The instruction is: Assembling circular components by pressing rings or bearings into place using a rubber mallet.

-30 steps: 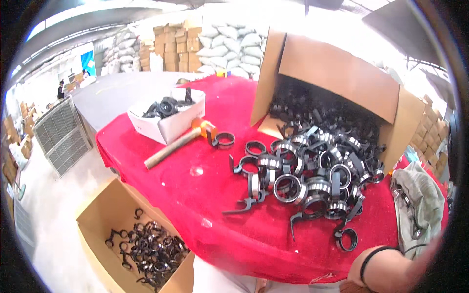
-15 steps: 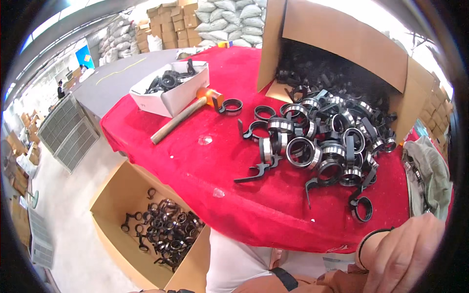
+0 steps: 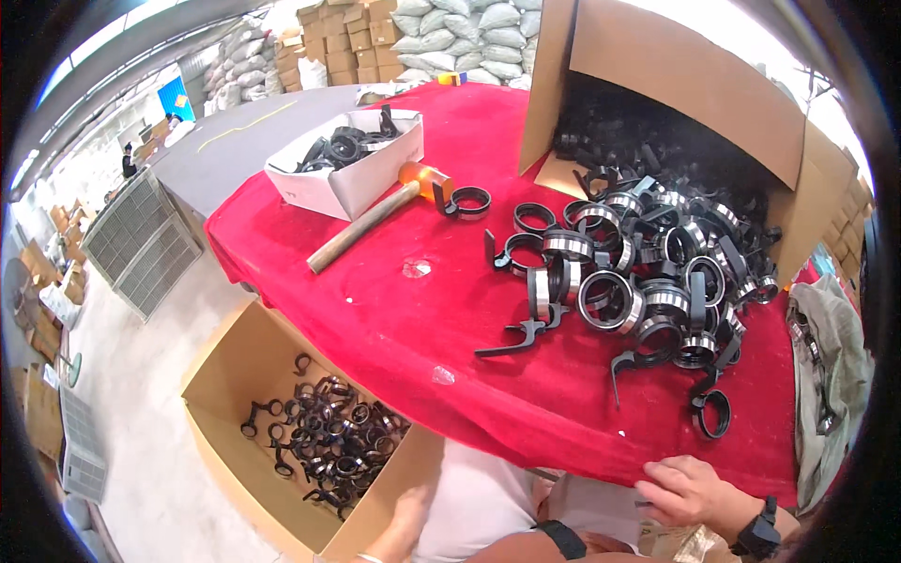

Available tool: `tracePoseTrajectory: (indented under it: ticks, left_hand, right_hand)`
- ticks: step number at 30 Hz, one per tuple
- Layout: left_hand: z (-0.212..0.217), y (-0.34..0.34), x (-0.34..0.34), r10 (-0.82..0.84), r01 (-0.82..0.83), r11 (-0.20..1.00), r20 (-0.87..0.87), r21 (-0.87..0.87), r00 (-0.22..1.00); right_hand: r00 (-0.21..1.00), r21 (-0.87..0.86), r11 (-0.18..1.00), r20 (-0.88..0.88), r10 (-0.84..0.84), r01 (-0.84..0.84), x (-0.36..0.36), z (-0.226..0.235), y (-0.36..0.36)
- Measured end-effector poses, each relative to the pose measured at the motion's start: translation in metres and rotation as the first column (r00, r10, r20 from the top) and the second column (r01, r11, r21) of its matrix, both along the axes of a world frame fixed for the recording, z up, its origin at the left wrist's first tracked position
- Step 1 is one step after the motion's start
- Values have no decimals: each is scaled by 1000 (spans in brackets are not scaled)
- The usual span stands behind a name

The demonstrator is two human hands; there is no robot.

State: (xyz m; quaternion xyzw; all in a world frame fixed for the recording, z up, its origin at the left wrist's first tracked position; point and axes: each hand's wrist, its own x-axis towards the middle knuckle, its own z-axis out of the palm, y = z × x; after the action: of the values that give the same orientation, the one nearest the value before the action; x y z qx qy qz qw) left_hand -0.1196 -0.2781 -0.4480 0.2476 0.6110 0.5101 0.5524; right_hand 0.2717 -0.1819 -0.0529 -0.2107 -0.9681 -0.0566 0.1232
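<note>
My right hand (image 3: 687, 490) is at the front edge of the red-covered table, fingers curled, with a black watch on its wrist. A small greyish bit shows by its fingertips; I cannot make out what it is. Part of my left arm or hand (image 3: 409, 511) lies along the near side of the floor carton, its fingers hidden. Nearest my right hand on the cloth is a black ring clamp with a lever (image 3: 713, 415). Behind it spreads a heap of black and silver ring clamps (image 3: 664, 300), spilling from a large tipped cardboard box (image 3: 685, 89).
A mallet (image 3: 366, 228) with an orange head lies beside a white box (image 3: 347, 186) of black clamp parts. The open floor carton (image 3: 221, 394) at the lower left holds many finished-looking ring clamps. A grey-green cloth (image 3: 831, 375) hangs at the table's right end.
My right hand now shows at the table's front edge, where earlier a blurred hand was at the far right. Part of my left arm has come in beside the floor carton. The view has shifted slightly.
</note>
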Motion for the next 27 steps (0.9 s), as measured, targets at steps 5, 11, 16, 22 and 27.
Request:
tracePoseTrajectory:
  ticks: [5,11,16,22,27]
  left_hand:
    - [-28,-10,13,-381,129,725,-239,-676,893]
    - [4,8,3,-523,212,660,-238,-721,819]
    - [23,26,4,-567,212,589,-212,-779,796]
    - [46,49,9,-598,232,536,-171,-812,783]
    - [54,72,0,-667,303,508,-145,-806,731]
  right_hand:
    - [994,-13,999,101,-33,34,52,-15,7]
    - [968,-72,997,250,14,4,90,-25,13]
    - [998,-340,940,43,50,-32,86,-19,31]
    - [992,-439,899,110,67,-12,106,-34,32]
    - [988,-408,913,138,68,-6,101,-28,41]
